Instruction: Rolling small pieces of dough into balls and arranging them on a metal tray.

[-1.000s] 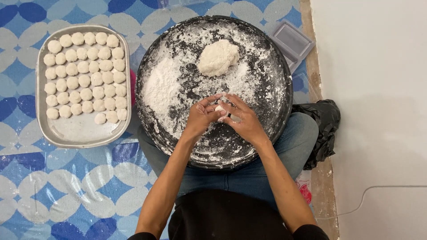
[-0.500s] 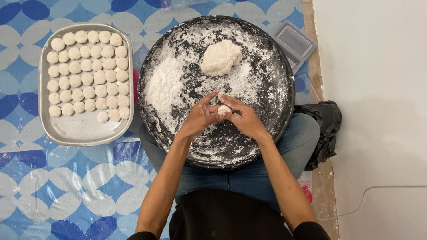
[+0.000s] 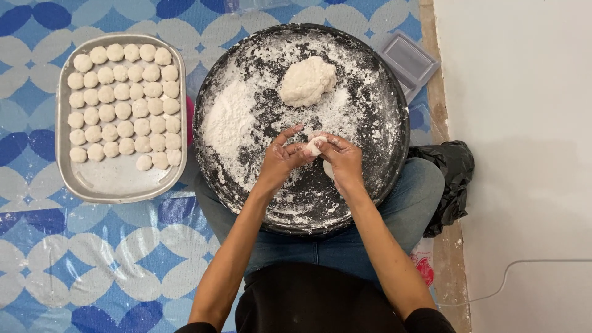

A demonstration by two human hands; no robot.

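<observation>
I pinch a small dough piece (image 3: 316,145) between my left hand (image 3: 280,159) and right hand (image 3: 343,159), fingers curled around it, above the floured round black pan (image 3: 394,111) on my lap. A bigger dough lump (image 3: 307,80) sits farther in; a steel tray (image 3: 117,182) of dough balls (image 3: 120,102) lies left.

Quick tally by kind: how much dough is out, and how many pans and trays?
Shaped dough balls on the metal tray: about 44, tightly packed
Big dough lump: 1
Small dough piece, pinched between left hand and right hand: 1
Metal tray: 1
Round black pan: 1
Total: about 48
</observation>
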